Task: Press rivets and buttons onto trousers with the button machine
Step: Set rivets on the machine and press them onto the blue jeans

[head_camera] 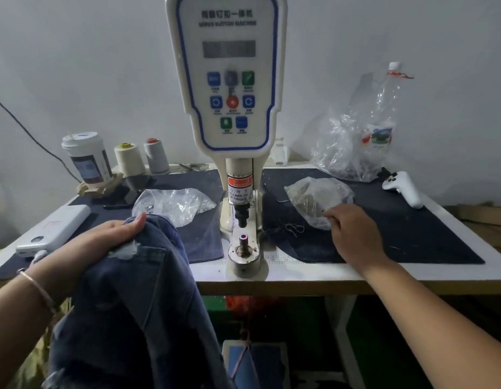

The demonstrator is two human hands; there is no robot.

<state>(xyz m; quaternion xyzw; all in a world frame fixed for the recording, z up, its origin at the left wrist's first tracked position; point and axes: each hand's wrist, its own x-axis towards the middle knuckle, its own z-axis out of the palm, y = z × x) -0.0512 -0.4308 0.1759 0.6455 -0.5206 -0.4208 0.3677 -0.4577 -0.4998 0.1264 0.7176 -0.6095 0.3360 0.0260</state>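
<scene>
Two hands — left hand (114, 237) clutching soft denim trousers (131, 304), right hand (353, 234) pinching crinkled plastic bag (316, 197).

Left hand (114, 237) grips the trousers (137, 304) — right hand (353, 231) pinches a plastic bag (316, 197).

Single head-worn wide view, facing forward and down, close above the table (314, 273), edges probably distorted

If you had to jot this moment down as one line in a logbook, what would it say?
left hand holds trousers | right hand fingers at bag of fasteners | machine die bare | nothing under press yet
</scene>
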